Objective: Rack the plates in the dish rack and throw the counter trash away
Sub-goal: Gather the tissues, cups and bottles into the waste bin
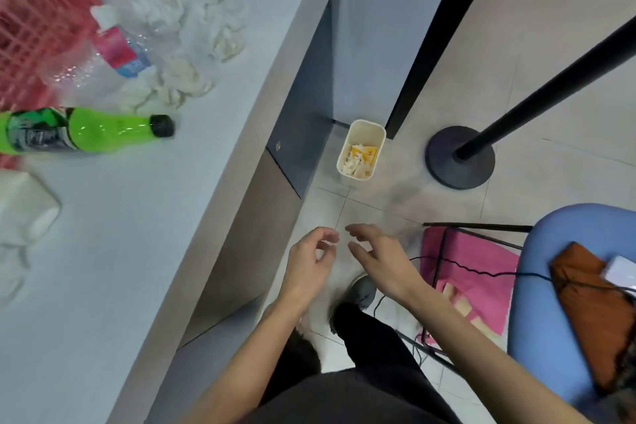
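Left hand (309, 263) and right hand (382, 258) hover together — both loosely curled.

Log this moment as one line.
left hand open | right hand open | cream plastic bin on floor, scraps inside | green plastic bottle lying on white counter

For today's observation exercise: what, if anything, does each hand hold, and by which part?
Nothing. The left hand and right hand are empty, fingers loosely curled, above the floor.

Blur and crops.
Dish rack (24, 41) blurred, cut by left edge; green bottle (89, 129) base cropped; bin (365, 132) contents too small to tell.
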